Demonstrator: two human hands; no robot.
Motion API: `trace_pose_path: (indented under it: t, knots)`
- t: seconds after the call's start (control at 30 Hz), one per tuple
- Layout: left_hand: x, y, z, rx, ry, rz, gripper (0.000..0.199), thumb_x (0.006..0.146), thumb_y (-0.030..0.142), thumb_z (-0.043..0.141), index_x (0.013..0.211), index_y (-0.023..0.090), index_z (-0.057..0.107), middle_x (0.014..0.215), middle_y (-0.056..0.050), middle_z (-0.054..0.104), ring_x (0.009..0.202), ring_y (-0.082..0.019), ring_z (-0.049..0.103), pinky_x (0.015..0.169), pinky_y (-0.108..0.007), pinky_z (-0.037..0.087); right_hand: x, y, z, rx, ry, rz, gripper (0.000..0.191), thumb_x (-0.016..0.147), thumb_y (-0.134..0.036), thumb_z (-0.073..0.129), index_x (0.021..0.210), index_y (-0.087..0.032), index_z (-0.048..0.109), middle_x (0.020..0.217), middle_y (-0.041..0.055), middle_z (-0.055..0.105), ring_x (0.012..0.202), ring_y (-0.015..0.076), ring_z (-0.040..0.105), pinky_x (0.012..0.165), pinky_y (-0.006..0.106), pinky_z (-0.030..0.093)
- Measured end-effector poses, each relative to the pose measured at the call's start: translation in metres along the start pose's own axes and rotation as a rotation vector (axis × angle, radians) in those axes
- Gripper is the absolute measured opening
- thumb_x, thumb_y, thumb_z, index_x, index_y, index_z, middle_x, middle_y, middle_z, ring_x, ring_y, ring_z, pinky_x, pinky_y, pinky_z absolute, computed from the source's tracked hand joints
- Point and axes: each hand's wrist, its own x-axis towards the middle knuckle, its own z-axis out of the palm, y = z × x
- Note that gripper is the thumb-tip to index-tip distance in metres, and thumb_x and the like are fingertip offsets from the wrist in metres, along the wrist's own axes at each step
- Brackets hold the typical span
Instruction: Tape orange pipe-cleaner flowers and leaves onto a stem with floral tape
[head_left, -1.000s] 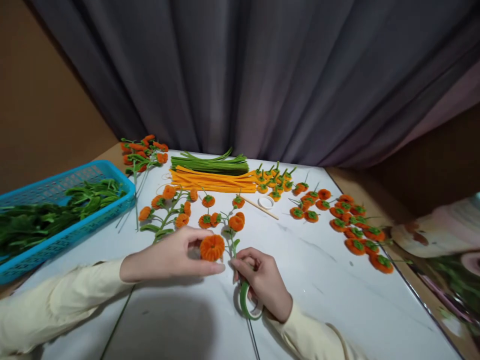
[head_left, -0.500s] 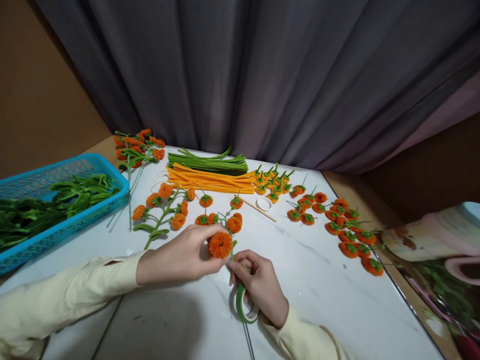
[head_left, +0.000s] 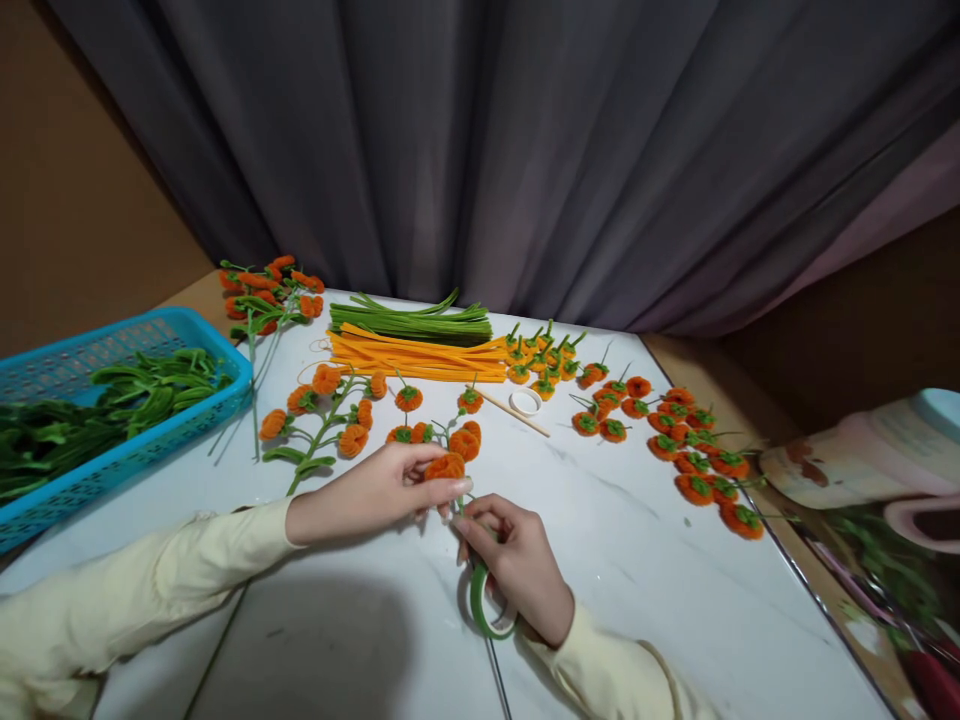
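My left hand (head_left: 382,495) is closed on an orange fuzzy flower (head_left: 446,467), thumb lying along its lower side. Just to the right, my right hand (head_left: 517,560) pinches the thin green stem (head_left: 460,502) below that flower. A roll of green tape (head_left: 480,605) hangs at the right hand's fingers. Another orange bloom (head_left: 465,441) stands directly above the held one. On the left lies a green branch (head_left: 322,436) bearing several orange flowers.
A blue basket (head_left: 135,455) of green leaves sits left. Green strips (head_left: 412,320), yellow strips (head_left: 420,358), yellow flowers (head_left: 544,385), a white ring (head_left: 525,402), a stick (head_left: 517,415) and orange flowers (head_left: 694,488) lie behind and right. A pale cup (head_left: 862,455) is far right.
The flower in my left hand has tilted from facing the camera to edge-on, and my left thumb has come across below it. My right hand has stayed nearly in place on the stem.
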Motion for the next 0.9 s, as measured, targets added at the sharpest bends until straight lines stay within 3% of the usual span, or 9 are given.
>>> trace_pose_path:
  t: [0.17,0.27,0.43,0.67,0.8,0.9]
  knots:
    - [0.009,-0.002,0.003,0.298,0.107,0.074,0.042,0.083,0.053,0.043,0.061,0.017,0.043,0.053,0.005,0.043,0.050,-0.008,0.036,0.049,-0.021,0.027,0.001,0.000,0.000,-0.014,0.004,-0.007,0.021,0.077,-0.035,0.059,0.074,-0.016,0.054,0.050,-0.0032,0.057,0.028,0.0041,0.032,0.028,0.016,0.026]
    - [0.014,-0.001,0.001,0.420,0.092,0.078,0.046,0.083,0.054,0.041,0.058,0.016,0.044,0.050,0.004,0.041,0.048,-0.008,0.034,0.047,-0.022,0.023,0.002,0.003,0.000,0.000,0.004,-0.008,0.020,0.076,-0.035,0.060,0.082,-0.016,0.053,0.050,-0.0039,0.058,0.027,0.0049,0.032,0.027,0.016,0.027]
    - [0.016,0.000,0.001,0.578,0.110,0.104,0.051,0.082,0.061,0.035,0.062,0.016,0.050,0.049,0.003,0.045,0.046,-0.010,0.040,0.046,-0.022,0.024,0.002,0.004,0.000,-0.007,-0.005,-0.026,0.021,0.076,-0.032,0.060,0.087,-0.017,0.052,0.049,-0.0044,0.058,0.027,0.0058,0.034,0.027,0.016,0.029]
    - [0.016,0.004,0.022,1.031,0.123,0.233,0.060,0.086,0.062,0.024,0.073,0.014,0.058,0.059,-0.008,0.061,0.056,-0.021,0.059,0.049,-0.025,0.032,0.002,0.003,-0.001,-0.071,0.014,-0.064,0.015,0.078,-0.025,0.055,0.066,-0.016,0.053,0.050,-0.0024,0.057,0.031,0.0053,0.037,0.032,0.016,0.028]
    - [0.018,0.005,0.023,1.081,0.129,0.228,0.065,0.083,0.066,0.023,0.070,0.012,0.058,0.063,-0.011,0.063,0.061,-0.024,0.061,0.051,-0.027,0.037,0.001,0.002,-0.001,-0.074,0.020,-0.033,0.018,0.077,-0.026,0.054,0.061,-0.016,0.056,0.049,-0.0017,0.055,0.030,0.0065,0.038,0.031,0.018,0.027]
    - [0.016,0.004,0.018,0.988,0.148,0.243,0.054,0.086,0.059,0.029,0.077,0.013,0.057,0.070,-0.008,0.063,0.065,-0.022,0.061,0.054,-0.027,0.039,0.000,0.000,-0.001,-0.045,0.010,-0.011,0.022,0.077,-0.034,0.057,0.063,-0.017,0.058,0.049,-0.0012,0.056,0.028,0.0070,0.037,0.030,0.020,0.025]
